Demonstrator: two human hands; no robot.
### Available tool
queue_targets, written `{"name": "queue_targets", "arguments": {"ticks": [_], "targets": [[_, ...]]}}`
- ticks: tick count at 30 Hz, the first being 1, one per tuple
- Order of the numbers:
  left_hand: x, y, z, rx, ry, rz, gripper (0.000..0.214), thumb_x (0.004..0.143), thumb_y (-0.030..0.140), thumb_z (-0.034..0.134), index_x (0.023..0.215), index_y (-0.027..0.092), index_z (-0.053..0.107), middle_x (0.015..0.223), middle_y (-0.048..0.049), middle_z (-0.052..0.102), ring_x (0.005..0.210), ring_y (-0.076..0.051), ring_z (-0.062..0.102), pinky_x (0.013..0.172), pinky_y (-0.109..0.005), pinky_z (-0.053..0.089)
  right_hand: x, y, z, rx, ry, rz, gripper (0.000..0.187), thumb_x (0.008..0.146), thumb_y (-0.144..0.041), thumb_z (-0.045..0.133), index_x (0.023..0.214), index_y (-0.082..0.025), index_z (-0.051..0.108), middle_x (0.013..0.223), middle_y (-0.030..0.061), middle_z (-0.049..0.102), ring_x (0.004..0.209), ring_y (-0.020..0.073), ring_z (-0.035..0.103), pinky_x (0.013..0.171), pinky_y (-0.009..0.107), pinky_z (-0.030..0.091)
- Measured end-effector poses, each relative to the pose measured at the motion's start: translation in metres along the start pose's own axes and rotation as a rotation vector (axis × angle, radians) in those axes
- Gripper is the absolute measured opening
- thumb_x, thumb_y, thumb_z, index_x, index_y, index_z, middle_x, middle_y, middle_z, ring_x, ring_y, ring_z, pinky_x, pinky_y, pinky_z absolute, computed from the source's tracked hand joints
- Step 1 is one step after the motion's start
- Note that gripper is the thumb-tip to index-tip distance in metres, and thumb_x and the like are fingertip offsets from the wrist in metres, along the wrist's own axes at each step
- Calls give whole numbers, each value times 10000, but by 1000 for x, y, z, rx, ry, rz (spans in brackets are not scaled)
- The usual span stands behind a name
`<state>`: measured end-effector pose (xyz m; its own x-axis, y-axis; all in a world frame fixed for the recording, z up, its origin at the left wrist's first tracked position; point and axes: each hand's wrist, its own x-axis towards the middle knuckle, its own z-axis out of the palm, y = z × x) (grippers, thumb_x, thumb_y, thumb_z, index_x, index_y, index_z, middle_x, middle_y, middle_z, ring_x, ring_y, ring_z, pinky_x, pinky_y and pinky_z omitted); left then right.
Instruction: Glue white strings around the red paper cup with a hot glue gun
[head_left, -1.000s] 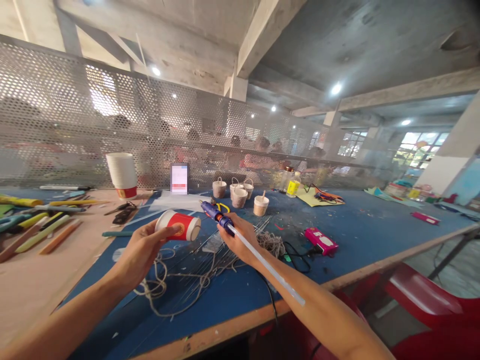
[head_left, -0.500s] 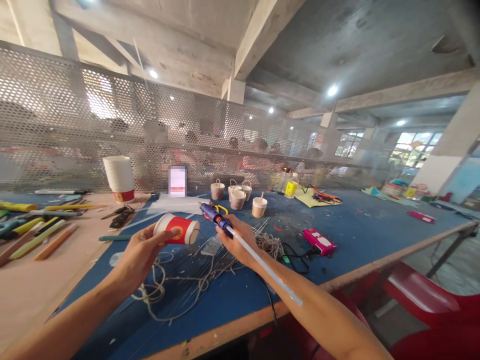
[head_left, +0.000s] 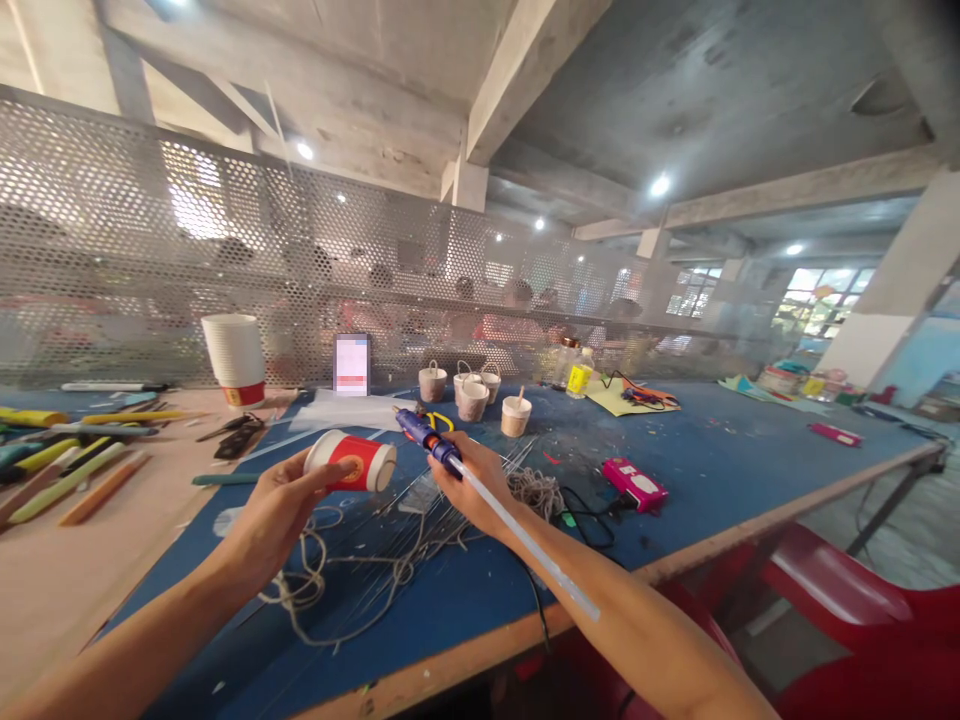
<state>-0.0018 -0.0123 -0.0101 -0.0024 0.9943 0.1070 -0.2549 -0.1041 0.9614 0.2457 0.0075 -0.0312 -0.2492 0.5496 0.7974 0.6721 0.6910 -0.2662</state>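
My left hand [head_left: 289, 505] is closed round a red and white paper cup [head_left: 364, 464], tilted on its side above the table. In my right hand [head_left: 474, 480] is a blue hot glue gun [head_left: 427, 437], its nozzle pointing up and left, just beyond the cup and apart from it. A long clear glue stick [head_left: 529, 540] sticks out of its rear and lies along my forearm. Below the hands, grey cord [head_left: 401, 572] lies in loose loops among thin wires. Yellow-handled scissors [head_left: 441, 420] show partly behind the glue gun.
Several small cord-handled cups [head_left: 471, 400] stand at the back, near a cup holding a stick [head_left: 516, 415]. A stack of paper cups [head_left: 234, 355] and a phone [head_left: 351, 364] stand left. A pink power strip [head_left: 634, 484] lies right. Clay-like sticks [head_left: 105, 488] lie far left.
The view has shifted very slightly, so everything sits a little further left. Both hands keep their hold on the paper cup and the glue gun, with almost no movement.
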Motion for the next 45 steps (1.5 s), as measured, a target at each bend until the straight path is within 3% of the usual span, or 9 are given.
{"name": "queue_targets", "arguments": {"ticks": [15,21,31,36,41,45], "targets": [[6,-7,-4,66,41,59,293,565,375,937,742,217,765,740,-58,784,730,-273,704,643,-340,562,-1,3,2,-26,-40,14,236,957,-309,596,1165,-196,605,981,79,781,873,210,750,792,271,545],[8,-11,-9,85,46,40,305,564,337,934,749,183,748,739,-30,775,670,-194,676,598,-254,518,0,3,2,-34,-31,13,225,950,-297,588,1150,-197,611,970,73,782,882,214,750,796,272,545],[6,-6,-4,62,24,32,310,574,388,940,747,198,767,743,-23,777,734,-201,682,678,-242,528,0,4,3,-14,-24,-5,242,953,-321,578,1158,-197,615,963,73,777,867,209,747,794,273,550],[4,-4,-1,64,44,33,351,627,463,919,782,178,785,825,-55,793,751,-202,683,672,-248,523,-1,0,2,53,18,48,238,957,-376,589,1097,-190,637,865,58,765,743,204,729,705,269,543],[3,-4,-1,1,-1,21,301,631,382,933,803,187,780,806,-43,790,758,-203,695,728,-259,543,2,-5,-2,194,30,155,265,946,-445,616,1010,-194,671,732,36,734,632,192,693,623,262,541],[4,-4,-3,-24,3,40,276,628,321,931,830,198,788,834,-36,803,760,-201,706,748,-260,543,6,-5,-9,361,2,199,281,958,-428,615,1033,-184,733,896,70,790,791,218,751,768,301,594]]}}
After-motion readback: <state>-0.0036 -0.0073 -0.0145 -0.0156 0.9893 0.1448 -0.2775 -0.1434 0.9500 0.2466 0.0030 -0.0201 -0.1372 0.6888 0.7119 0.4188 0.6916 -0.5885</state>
